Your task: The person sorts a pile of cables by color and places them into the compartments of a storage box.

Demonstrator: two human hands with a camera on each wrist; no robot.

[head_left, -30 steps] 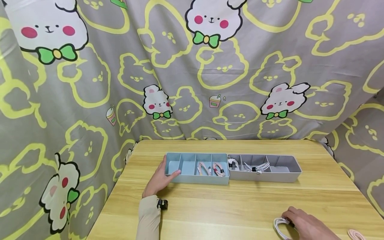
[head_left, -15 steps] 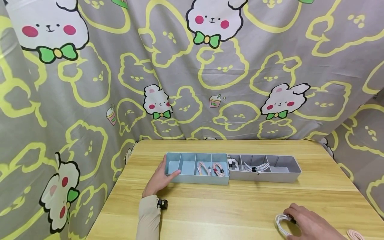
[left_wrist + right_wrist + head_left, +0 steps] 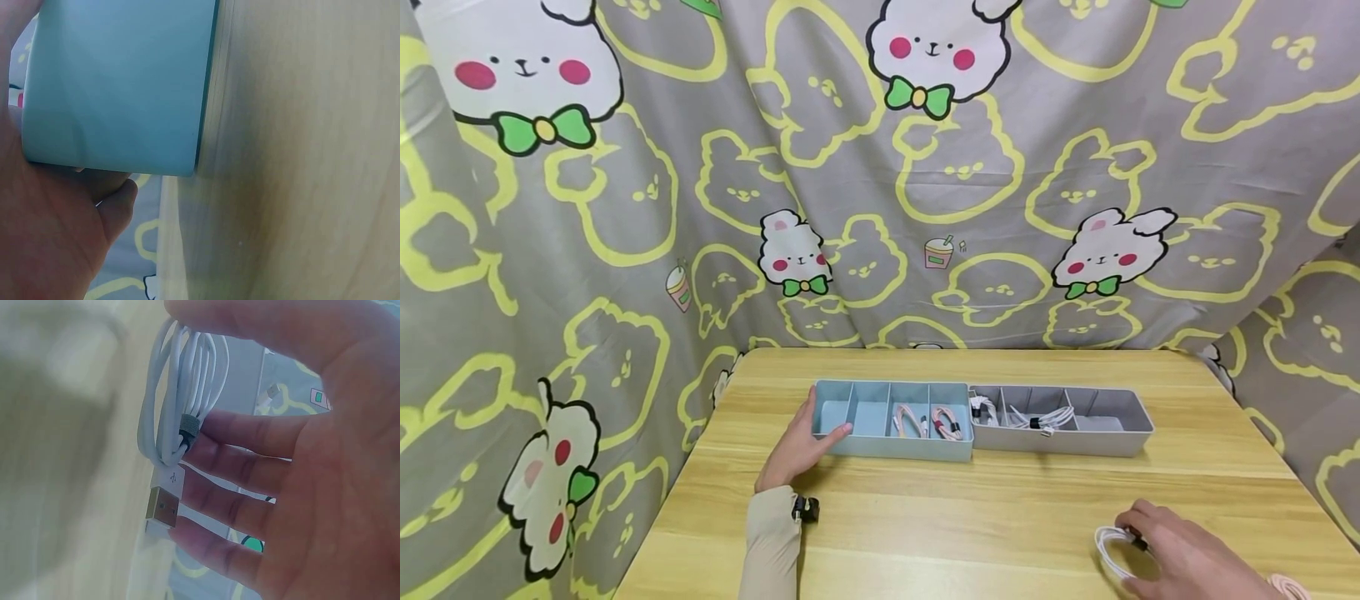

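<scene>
While my left hand gripped the left end of the teal tray, thumb at its near rim, my right hand pinched a coiled white USB cable at near right. By my count, four were in: a pink-and-white cable and a banded pink cable in the teal tray's two right compartments, a short white bundle at the left end of the grey tray, and a longer white bundle right of it. Left to do, I judged: the one in my fingers, plus a pink coil at near right, half out of view. Couldn't tell if my cable touched wood.

Materials: trays looked like smooth matte plastic, long, rectangular, thin dividers. Cable jacket smooth, loops cinched by a dark, woven-looking strap; boxy metal plug. Tabletop yellow, wood-grained. Far curtain creased.
</scene>
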